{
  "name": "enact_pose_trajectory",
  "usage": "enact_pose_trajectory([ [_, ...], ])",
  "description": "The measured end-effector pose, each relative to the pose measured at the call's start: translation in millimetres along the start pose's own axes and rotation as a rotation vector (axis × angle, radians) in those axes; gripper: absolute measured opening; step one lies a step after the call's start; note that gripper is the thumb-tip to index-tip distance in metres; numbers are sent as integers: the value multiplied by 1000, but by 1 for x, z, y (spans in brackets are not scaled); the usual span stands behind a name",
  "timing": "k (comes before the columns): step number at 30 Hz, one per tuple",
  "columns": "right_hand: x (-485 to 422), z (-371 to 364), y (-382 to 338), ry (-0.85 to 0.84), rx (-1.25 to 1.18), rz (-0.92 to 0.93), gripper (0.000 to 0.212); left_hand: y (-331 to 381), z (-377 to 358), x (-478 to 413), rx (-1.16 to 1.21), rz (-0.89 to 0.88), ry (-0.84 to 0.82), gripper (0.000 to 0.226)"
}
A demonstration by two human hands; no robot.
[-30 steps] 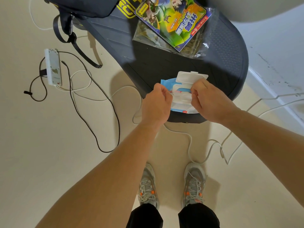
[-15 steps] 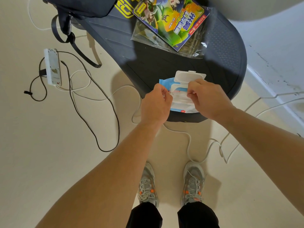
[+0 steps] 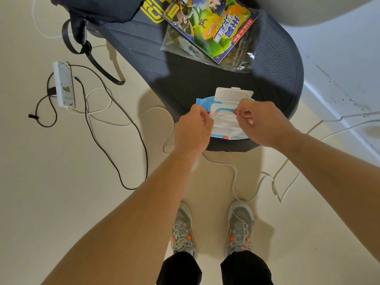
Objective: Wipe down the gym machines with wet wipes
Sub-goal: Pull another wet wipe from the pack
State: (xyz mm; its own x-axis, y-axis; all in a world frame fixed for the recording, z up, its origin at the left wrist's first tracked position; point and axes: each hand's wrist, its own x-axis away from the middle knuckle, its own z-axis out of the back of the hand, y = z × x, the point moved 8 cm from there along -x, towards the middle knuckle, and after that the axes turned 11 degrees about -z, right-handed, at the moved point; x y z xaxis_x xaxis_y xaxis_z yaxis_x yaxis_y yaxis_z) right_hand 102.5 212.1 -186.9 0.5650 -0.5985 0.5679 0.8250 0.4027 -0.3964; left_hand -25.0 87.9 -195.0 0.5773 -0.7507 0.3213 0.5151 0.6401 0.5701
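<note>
Pinching a wipe in the open pack are left hand and right hand.

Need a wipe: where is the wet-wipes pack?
Head view, centre: the wipes pack lies lid-open on the dark platform, near edge, between the left hand and right hand.

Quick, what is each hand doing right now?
Left hand: grip pinches the left edge of the wipes pack.
Right hand: grip pinches at its opening.

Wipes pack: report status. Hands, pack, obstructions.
Hands: left hand and right hand pinching at the wipes pack opening. Pack on dark platform edge, lid flipped open. Nothing blocking.
</note>
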Motion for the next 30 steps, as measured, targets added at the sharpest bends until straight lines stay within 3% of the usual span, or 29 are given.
enact_pose_trajectory([
  [3, 0, 2, -11, 45, -21, 2, 30, 3, 1, 1, -13, -12, 1, 20],
  [8, -1, 1, -24, 147, 138, 58, 19, 5, -1, 2, -12, -18, -17, 22],
  [16, 3, 8, -1, 110, -80, -85, 12, 3, 0, 2, -17, -17, -30, 21],
  [24, -2, 8, -11, 147, -86, -71, 19, 6, 1, 3, -39, -29, -31, 16],
  [27, -3, 9, -5, 141, -115, -101, 19, 13, -1, 3, -72, -113, -33, 16],
  [30, 2, 9, 1, 108, -211, -139, 12, 30, -6, 5, -231, -283, -16, 35],
])
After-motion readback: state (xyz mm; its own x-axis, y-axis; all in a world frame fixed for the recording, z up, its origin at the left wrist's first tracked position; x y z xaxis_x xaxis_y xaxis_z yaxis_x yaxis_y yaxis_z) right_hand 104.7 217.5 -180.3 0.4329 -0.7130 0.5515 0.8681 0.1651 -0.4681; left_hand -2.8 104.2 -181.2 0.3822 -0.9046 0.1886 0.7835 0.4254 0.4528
